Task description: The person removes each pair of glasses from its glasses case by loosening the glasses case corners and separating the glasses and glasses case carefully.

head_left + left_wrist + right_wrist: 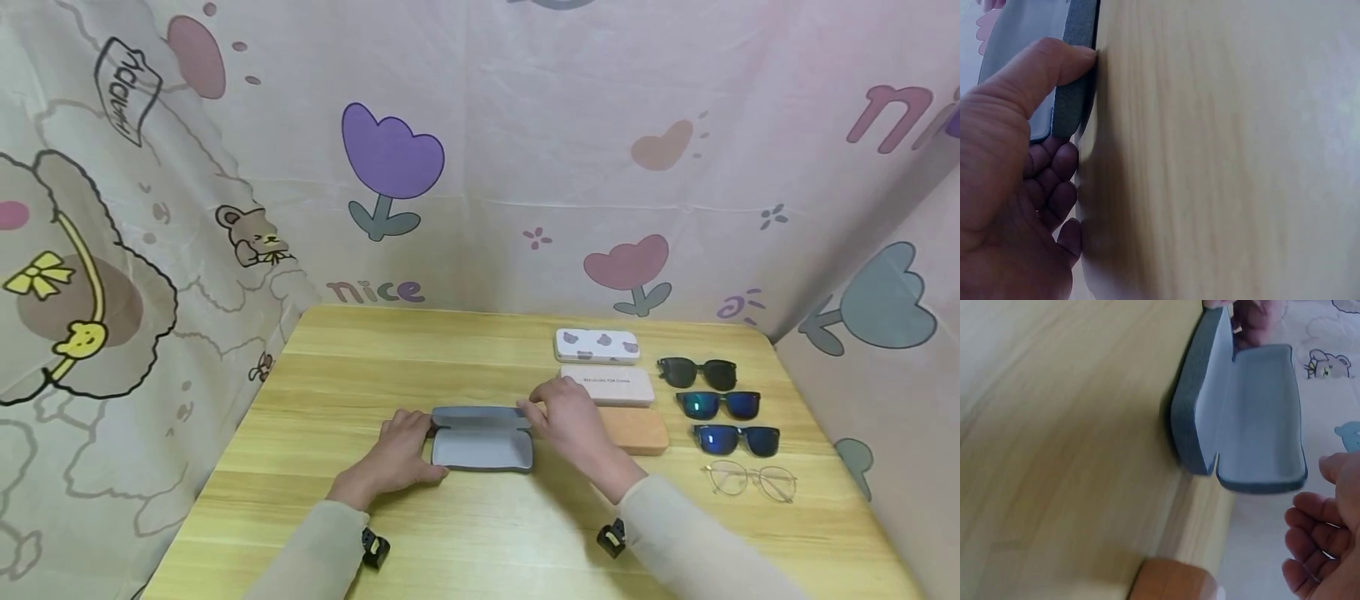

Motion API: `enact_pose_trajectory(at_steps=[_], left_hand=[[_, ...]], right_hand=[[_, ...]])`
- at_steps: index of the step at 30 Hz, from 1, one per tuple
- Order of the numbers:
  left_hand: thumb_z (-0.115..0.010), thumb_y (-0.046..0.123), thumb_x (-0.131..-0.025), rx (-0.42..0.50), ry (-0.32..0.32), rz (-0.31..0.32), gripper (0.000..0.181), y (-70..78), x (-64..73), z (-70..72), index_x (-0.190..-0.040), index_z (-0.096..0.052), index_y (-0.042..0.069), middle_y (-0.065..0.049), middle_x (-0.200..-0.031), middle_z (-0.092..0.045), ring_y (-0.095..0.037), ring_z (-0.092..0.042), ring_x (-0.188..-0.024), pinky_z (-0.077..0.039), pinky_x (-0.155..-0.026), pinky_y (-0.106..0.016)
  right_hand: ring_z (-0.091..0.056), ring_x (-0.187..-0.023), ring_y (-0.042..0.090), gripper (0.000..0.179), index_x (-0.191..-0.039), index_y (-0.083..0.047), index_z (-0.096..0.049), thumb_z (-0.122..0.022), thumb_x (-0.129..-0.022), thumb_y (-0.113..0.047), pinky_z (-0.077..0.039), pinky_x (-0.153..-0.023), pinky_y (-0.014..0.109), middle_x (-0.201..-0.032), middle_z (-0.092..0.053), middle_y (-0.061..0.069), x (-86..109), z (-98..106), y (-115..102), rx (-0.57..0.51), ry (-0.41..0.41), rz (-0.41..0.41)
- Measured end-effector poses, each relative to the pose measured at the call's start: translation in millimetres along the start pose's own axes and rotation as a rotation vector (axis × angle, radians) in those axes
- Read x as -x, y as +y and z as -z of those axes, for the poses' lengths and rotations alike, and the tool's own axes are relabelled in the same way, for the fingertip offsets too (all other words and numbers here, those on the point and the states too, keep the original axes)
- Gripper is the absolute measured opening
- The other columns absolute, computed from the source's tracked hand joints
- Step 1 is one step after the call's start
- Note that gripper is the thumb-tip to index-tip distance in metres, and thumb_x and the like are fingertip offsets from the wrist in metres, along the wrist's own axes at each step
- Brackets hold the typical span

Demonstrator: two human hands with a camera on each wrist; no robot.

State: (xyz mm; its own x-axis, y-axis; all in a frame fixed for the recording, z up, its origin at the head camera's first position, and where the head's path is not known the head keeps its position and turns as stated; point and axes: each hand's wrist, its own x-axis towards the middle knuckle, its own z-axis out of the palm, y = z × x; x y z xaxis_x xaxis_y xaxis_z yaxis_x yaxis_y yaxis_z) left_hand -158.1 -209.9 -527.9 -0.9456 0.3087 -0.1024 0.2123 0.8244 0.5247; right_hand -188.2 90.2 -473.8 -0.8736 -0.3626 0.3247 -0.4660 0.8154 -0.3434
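Note:
A dark grey glasses case [482, 450] with a pale grey lining lies on the table, its lid raised at the back and nothing inside. My left hand [397, 454] grips its left end. In the left wrist view the thumb [1047, 65] presses the front wall of the case [1071, 103], and the other fingers curl by its end. My right hand [573, 421] is by the right end of the lid. The right wrist view shows that hand [1338, 531] just off the lid's corner, with fingers loosely bent and nothing in them.
Right of the case lie an orange case [645, 432], a white case with lettering [622, 387] and a bear-patterned case [600, 346]. Beyond them are black sunglasses [697, 372], two pairs with blue lenses [718, 405] and thin-framed glasses [750, 481]. A printed cloth [495, 150] hangs behind the table.

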Motion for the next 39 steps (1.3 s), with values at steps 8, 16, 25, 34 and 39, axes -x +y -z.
enact_pose_trajectory(at_steps=[8, 16, 25, 34, 39], left_hand=[[-0.09, 0.04, -0.076, -0.003, -0.001, 0.0, 0.076, 1.0, 1.0, 0.5, -0.134, -0.062, 0.001, -0.001, -0.122, -0.065, -0.022, -0.045, -0.114, -0.034, -0.096, -0.043], [-0.09, 0.04, -0.077, -0.026, 0.004, -0.003, 0.079, 1.1, 1.3, -0.1, -0.137, -0.061, -0.002, -0.007, -0.129, -0.065, -0.025, -0.047, -0.118, -0.037, -0.1, -0.046], [-0.09, 0.039, -0.077, -0.026, -0.003, -0.005, 0.084, 2.5, 1.8, 0.1, -0.141, -0.058, -0.004, -0.008, -0.129, -0.065, -0.025, -0.046, -0.117, -0.037, -0.099, -0.046], [-0.09, 0.042, -0.076, -0.04, 0.007, -0.004, 0.086, 1.5, 1.1, -2.1, -0.141, -0.058, -0.005, -0.011, -0.132, -0.065, -0.029, -0.048, -0.123, -0.038, -0.103, -0.049], [-0.091, 0.041, -0.076, -0.028, 0.007, 0.003, 0.086, 2.2, 2.7, -2.2, -0.141, -0.058, -0.004, -0.01, -0.132, -0.065, -0.028, -0.047, -0.122, -0.037, -0.103, -0.049]], right_hand=[[-0.058, -0.076, 0.018, 0.027, -0.077, -0.014, -0.072, -0.08, -0.093, -0.034, -0.046, -0.07, 0.038, -0.078, -0.069, -0.003, 1.6, -8, -4, 0.015, -0.002, -0.001], [-0.057, -0.074, 0.015, 0.025, -0.076, -0.016, -0.072, -0.081, -0.092, -0.033, -0.048, -0.076, 0.041, -0.076, -0.067, -0.004, 3.2, -8, -6, -0.013, -0.027, -0.014], [-0.055, -0.079, 0.017, 0.027, -0.077, -0.017, -0.068, -0.081, -0.093, -0.034, -0.044, -0.073, 0.039, -0.079, -0.066, -0.004, 9.7, -5, -7, 0.009, -0.054, -0.011], [-0.054, -0.078, 0.016, 0.027, -0.079, -0.017, -0.068, -0.08, -0.093, -0.036, -0.043, -0.073, 0.036, -0.079, -0.065, -0.006, 13.0, -6, -8, 0.008, -0.048, -0.013], [-0.054, -0.078, 0.016, 0.027, -0.078, -0.018, -0.066, -0.08, -0.093, -0.036, -0.044, -0.074, 0.037, -0.079, -0.064, -0.005, 15.4, -8, -7, 0.01, -0.03, 0.003]])
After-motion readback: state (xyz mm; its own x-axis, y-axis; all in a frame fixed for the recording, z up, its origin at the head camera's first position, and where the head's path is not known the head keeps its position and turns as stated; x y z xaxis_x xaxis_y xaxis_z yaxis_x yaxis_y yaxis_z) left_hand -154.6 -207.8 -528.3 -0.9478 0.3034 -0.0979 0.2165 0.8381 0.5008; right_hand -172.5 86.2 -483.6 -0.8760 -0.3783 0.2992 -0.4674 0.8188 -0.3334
